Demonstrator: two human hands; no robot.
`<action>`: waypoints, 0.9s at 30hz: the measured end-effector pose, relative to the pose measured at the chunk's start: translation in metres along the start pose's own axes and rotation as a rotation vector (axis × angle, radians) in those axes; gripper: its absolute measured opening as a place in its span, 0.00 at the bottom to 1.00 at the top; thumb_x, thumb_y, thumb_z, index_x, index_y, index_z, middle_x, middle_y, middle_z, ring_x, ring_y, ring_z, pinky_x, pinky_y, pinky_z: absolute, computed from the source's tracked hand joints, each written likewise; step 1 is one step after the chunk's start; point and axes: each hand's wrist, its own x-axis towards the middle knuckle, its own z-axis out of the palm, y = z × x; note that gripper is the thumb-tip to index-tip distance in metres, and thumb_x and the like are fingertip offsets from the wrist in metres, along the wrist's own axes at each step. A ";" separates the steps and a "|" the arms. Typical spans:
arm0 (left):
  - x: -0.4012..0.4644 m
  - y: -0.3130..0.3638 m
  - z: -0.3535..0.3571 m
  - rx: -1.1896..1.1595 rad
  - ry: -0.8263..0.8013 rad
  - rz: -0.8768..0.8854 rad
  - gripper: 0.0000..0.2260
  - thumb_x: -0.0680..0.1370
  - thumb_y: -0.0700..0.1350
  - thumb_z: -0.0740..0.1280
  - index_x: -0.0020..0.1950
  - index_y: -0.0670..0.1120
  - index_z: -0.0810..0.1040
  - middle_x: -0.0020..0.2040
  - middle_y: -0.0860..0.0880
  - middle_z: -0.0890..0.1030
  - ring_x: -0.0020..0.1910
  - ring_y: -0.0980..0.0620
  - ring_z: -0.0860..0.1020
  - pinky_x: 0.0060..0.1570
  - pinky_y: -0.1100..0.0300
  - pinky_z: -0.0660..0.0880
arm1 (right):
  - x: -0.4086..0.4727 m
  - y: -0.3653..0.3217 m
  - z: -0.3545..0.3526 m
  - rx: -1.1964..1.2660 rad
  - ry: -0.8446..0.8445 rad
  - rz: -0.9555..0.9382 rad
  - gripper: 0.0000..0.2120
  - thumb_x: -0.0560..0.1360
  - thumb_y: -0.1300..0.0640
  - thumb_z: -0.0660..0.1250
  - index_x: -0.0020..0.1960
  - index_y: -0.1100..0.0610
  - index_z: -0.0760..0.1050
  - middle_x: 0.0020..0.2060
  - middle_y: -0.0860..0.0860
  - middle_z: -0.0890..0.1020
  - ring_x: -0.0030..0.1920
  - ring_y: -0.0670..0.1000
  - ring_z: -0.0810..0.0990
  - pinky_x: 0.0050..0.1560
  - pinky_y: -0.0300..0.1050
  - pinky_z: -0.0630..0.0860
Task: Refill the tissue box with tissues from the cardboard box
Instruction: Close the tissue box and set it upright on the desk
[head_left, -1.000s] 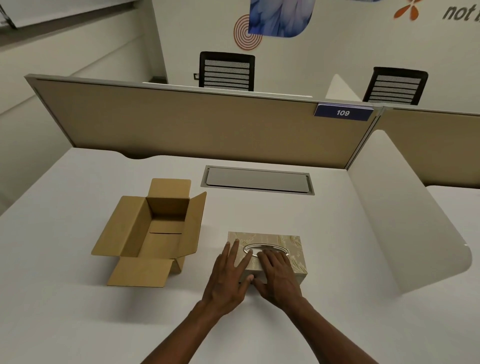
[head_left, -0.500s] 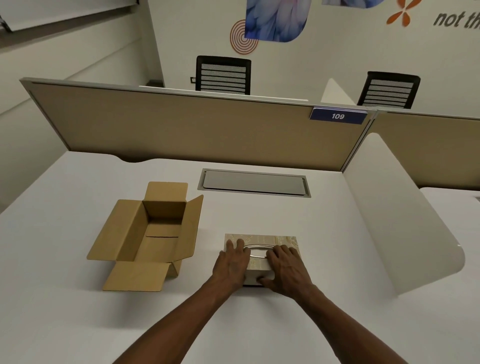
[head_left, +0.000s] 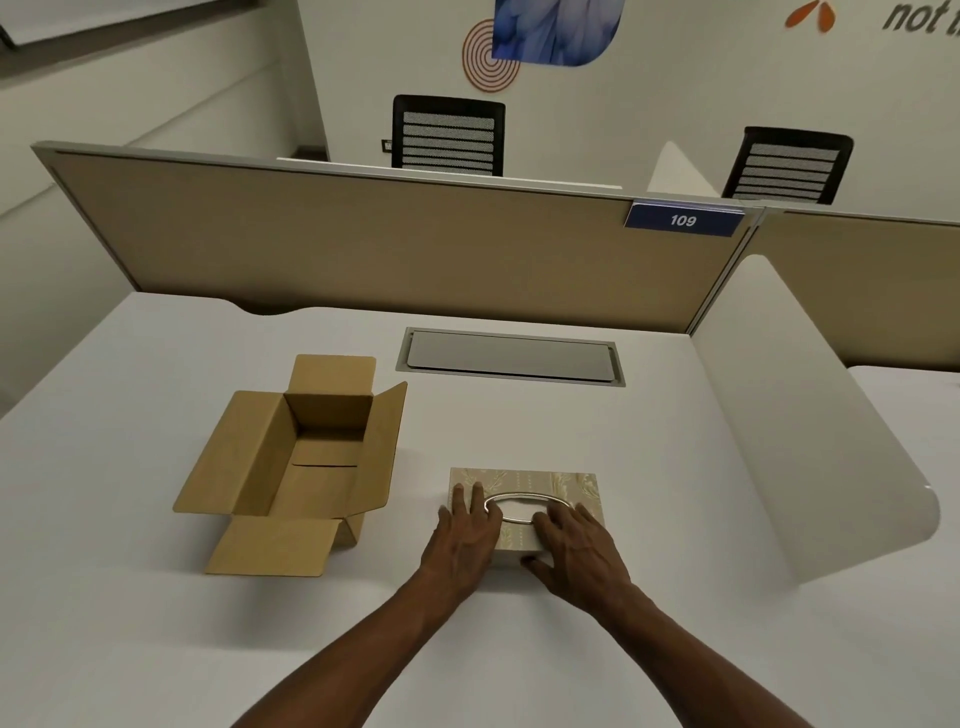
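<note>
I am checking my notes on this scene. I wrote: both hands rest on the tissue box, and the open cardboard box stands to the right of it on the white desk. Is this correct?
Not quite. The head view shows the open cardboard box to the left of the tissue box, not the right. The rest holds: the left hand and the right hand both rest on the tissue box, on the white desk.

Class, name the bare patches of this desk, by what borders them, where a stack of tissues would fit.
Bare: between tissue box and curved white divider; left of cardboard box. Crowded: both hands cover the tissue box's near edge.
</note>
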 end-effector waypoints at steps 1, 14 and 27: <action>-0.002 0.000 0.005 -0.005 0.012 0.003 0.28 0.83 0.39 0.60 0.80 0.41 0.50 0.81 0.34 0.46 0.78 0.29 0.46 0.75 0.38 0.56 | -0.003 0.002 0.004 0.001 0.014 -0.006 0.24 0.71 0.40 0.73 0.57 0.57 0.81 0.54 0.55 0.83 0.54 0.58 0.83 0.63 0.53 0.78; -0.008 -0.010 0.025 -0.157 0.064 0.026 0.34 0.83 0.44 0.61 0.81 0.49 0.43 0.81 0.40 0.39 0.79 0.36 0.38 0.77 0.43 0.54 | -0.023 0.019 0.022 0.001 0.056 0.162 0.36 0.72 0.36 0.70 0.72 0.59 0.75 0.73 0.62 0.73 0.74 0.65 0.70 0.66 0.66 0.74; -0.010 -0.021 0.035 -0.136 0.133 0.085 0.35 0.82 0.50 0.63 0.82 0.50 0.46 0.82 0.41 0.46 0.80 0.38 0.45 0.76 0.45 0.60 | -0.037 0.028 0.028 0.092 0.035 0.214 0.39 0.77 0.36 0.62 0.82 0.52 0.57 0.81 0.52 0.59 0.81 0.55 0.58 0.74 0.61 0.67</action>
